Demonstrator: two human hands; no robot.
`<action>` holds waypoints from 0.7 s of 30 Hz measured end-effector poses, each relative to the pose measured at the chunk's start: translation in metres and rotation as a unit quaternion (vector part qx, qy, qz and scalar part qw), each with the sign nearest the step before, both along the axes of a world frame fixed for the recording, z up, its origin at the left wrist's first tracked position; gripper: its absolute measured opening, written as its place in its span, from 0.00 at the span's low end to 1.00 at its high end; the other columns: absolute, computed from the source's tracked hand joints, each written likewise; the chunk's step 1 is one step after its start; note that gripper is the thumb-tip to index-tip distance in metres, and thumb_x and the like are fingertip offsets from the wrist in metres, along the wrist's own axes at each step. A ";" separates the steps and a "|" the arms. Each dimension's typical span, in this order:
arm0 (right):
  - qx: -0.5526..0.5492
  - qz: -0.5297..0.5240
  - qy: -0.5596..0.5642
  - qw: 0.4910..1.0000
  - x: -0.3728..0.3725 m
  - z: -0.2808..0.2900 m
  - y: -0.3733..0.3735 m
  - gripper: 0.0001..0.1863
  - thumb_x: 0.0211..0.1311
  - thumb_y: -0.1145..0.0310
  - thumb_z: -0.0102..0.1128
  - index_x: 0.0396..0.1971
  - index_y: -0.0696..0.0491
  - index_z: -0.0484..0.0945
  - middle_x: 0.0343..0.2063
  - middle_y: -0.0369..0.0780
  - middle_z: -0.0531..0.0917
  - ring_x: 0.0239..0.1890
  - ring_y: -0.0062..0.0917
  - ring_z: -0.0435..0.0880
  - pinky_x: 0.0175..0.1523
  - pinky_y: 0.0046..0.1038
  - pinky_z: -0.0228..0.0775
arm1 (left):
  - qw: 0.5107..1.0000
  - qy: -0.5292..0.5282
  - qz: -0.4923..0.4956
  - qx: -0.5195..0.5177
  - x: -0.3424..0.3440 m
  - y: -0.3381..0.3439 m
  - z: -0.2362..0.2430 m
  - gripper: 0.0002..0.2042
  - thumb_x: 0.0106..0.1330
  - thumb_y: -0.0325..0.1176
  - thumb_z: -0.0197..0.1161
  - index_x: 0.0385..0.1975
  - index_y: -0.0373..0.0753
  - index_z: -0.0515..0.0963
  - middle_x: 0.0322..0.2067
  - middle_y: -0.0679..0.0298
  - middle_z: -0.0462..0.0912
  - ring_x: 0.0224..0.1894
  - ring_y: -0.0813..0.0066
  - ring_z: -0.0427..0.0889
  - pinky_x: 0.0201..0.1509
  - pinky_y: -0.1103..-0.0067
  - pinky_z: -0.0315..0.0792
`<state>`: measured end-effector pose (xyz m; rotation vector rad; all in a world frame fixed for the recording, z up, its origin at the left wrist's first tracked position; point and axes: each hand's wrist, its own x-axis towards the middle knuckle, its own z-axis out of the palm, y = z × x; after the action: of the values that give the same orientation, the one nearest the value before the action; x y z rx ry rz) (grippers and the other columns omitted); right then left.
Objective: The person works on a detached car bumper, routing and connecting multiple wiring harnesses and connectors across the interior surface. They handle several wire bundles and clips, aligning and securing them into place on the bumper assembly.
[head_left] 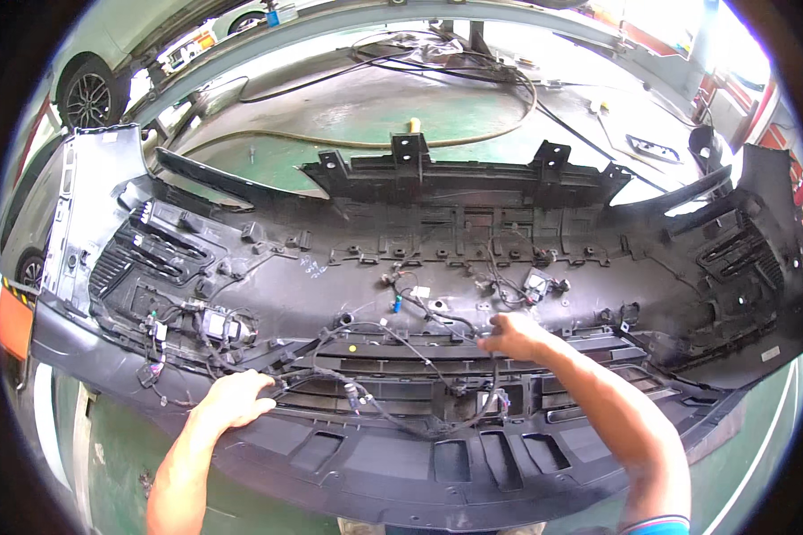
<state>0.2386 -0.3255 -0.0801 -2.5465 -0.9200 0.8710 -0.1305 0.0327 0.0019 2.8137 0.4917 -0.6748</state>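
Black plastic, smooth on the broad panel and ribbed at both ends, forms the car bumper [361, 287], which lies before you with its hollow inner side facing up. Your left hand [234, 399] is over the near part of the bumper, left of its middle, with thumb and forefinger apart, beside the wiring harness [335, 374]. Whether these fingers grasp the cable, I cannot tell. Your right hand [513, 339] is right of the bumper's middle, its fingers bent close together by a thin cable; whether they pinch it, I cannot tell either. The harness, thin and dark, lies in loose loops across the middle of the bumper, between your two hands and also nearer to you. One small blue connector [396, 305] lies on the smooth panel, a little beyond the bumper's slatted grille [401, 366]. One round yellow dot [352, 348] marks this grille. Two boxy modules stand out with wires: one module [214, 324] on the bumper's left part, another module [537, 287] right of its middle. Four rectangular recesses [452, 461] show along the bumper's near edge. Two upright tabs [410, 156], with holes, rise at its far edge. Beyond the bumper, one yellowish hose [401, 141] curves over the green floor [357, 114].
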 end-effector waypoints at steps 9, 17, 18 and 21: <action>0.193 -0.214 0.340 0.895 -0.015 -0.018 0.035 0.13 0.62 0.72 0.70 0.44 0.61 0.82 0.30 0.37 0.83 0.28 0.19 0.82 0.33 0.23 0.75 | 0.998 0.050 0.029 -0.009 -0.001 -0.001 0.001 0.25 0.66 0.46 0.66 0.59 0.39 0.78 0.52 0.50 0.83 0.57 0.51 0.81 0.62 0.62 0.74; 0.386 -0.248 0.427 0.779 -0.032 0.069 -0.008 0.15 0.61 0.79 0.67 0.48 0.55 0.81 0.29 0.33 0.80 0.29 0.19 0.79 0.37 0.22 0.73 | 0.981 -0.018 0.097 -0.167 0.037 -0.014 0.018 0.29 0.66 0.44 0.68 0.64 0.35 0.74 0.54 0.48 0.83 0.56 0.55 0.83 0.61 0.66 0.76; 0.390 -0.265 0.429 0.770 -0.039 0.075 -0.013 0.16 0.60 0.78 0.69 0.48 0.55 0.80 0.29 0.32 0.80 0.29 0.17 0.78 0.37 0.21 0.72 | 0.966 -0.027 0.136 -0.220 0.051 -0.020 0.019 0.31 0.66 0.44 0.68 0.65 0.34 0.72 0.55 0.47 0.83 0.56 0.57 0.83 0.61 0.67 0.76; 0.411 -0.209 0.396 0.794 -0.067 0.086 -0.021 0.18 0.58 0.79 0.70 0.49 0.56 0.80 0.34 0.34 0.81 0.35 0.21 0.81 0.43 0.26 0.75 | 0.889 -0.103 0.188 -0.405 0.101 -0.046 0.018 0.39 0.69 0.42 0.67 0.72 0.25 0.58 0.57 0.48 0.81 0.57 0.63 0.82 0.61 0.72 0.76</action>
<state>0.1712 -0.3469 0.0054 -1.3255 -0.3042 0.9660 -0.0297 -0.0135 0.0201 1.8977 0.5331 -0.3639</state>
